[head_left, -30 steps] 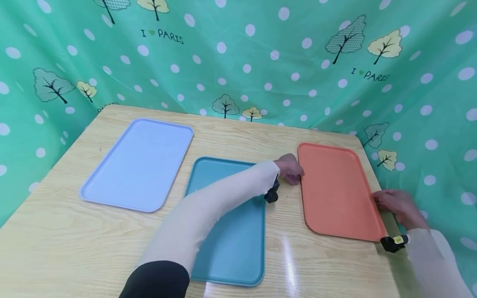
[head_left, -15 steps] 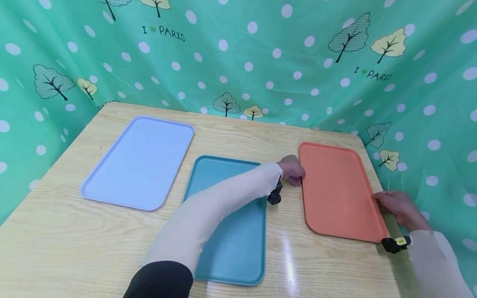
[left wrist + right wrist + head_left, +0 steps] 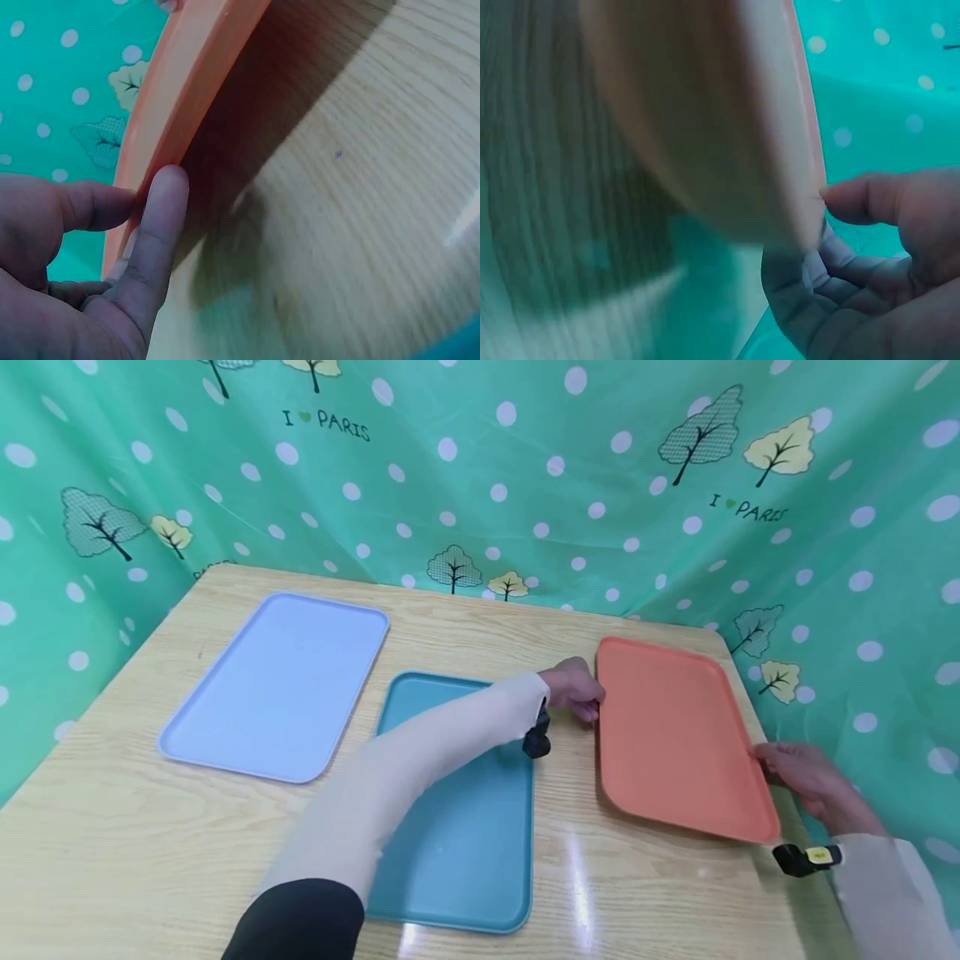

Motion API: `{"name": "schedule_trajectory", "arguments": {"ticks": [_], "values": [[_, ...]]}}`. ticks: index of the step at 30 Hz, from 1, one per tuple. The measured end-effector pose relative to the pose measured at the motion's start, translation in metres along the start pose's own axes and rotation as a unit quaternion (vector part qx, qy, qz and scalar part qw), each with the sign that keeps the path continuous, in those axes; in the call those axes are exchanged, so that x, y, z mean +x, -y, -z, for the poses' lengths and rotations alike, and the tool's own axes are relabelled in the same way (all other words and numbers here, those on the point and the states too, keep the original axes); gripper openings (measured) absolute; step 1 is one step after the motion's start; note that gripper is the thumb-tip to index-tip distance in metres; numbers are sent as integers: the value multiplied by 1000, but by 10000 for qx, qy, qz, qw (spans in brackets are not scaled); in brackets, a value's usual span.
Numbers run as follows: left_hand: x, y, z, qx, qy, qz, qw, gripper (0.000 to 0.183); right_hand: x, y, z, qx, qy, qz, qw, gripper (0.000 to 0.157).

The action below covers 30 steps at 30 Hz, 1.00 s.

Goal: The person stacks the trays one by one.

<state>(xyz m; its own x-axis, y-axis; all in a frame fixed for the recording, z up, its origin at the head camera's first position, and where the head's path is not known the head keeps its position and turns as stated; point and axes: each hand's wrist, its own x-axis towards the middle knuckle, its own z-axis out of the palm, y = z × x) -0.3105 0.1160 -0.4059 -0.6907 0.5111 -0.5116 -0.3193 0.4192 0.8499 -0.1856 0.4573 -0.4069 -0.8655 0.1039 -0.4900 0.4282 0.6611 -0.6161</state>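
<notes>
An orange-red rectangular tray (image 3: 675,735) is at the right side of the table, raised a little with a shadow beneath it. My left hand (image 3: 576,687) pinches its left rim; in the left wrist view the thumb and fingers (image 3: 161,210) grip the tray edge (image 3: 187,97) above the wood. On the opposite long side, my right hand (image 3: 802,777) holds the right rim. The right wrist view shows the thumb (image 3: 862,199) on top of the tray's edge (image 3: 806,135) and the fingers curled below it.
A teal tray (image 3: 457,852) lies mid-table, partly covered by my left sleeve (image 3: 420,768). Farther left lies a pale blue tray (image 3: 277,685). All are on a light wooden table (image 3: 97,843), with a green dotted curtain (image 3: 480,468) behind and along its sides.
Both hands have lifted the orange-red tray slightly off the table; its left side has risen and shifted a little left. The other trays have stayed put.
</notes>
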Motion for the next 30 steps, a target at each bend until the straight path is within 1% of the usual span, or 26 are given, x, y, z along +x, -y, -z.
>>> {"name": "schedule_trajectory", "arguments": {"ticks": [2,4,8,11,16,20,25,28,30], "values": [[-4,-1,10,-10,166,36,9999,12,-2,5,-2,-17,57,153,9999,58],[-9,-2,19,-25,233,94,9997,12,-4,11,-5,32,111,322,9994,60],[-20,-1,35,93,223,148,9996,16,-8,24,-12,213,196,672,9973,59],[-27,2,45,171,191,75,9996,19,-11,33,-19,294,204,857,9957,57],[-38,10,59,330,116,7,9994,21,-13,45,-29,493,169,988,9937,48],[-47,17,67,348,78,-20,9994,21,-14,54,-37,735,173,1065,9914,37],[-61,26,77,317,33,-104,9994,22,-17,62,-44,1174,273,1277,9845,20],[-69,31,83,325,2,-94,9994,22,-20,67,-49,1486,395,1392,9783,19],[-75,35,87,342,-32,-74,9994,23,-21,71,-52,1600,460,1390,9762,19]]}}
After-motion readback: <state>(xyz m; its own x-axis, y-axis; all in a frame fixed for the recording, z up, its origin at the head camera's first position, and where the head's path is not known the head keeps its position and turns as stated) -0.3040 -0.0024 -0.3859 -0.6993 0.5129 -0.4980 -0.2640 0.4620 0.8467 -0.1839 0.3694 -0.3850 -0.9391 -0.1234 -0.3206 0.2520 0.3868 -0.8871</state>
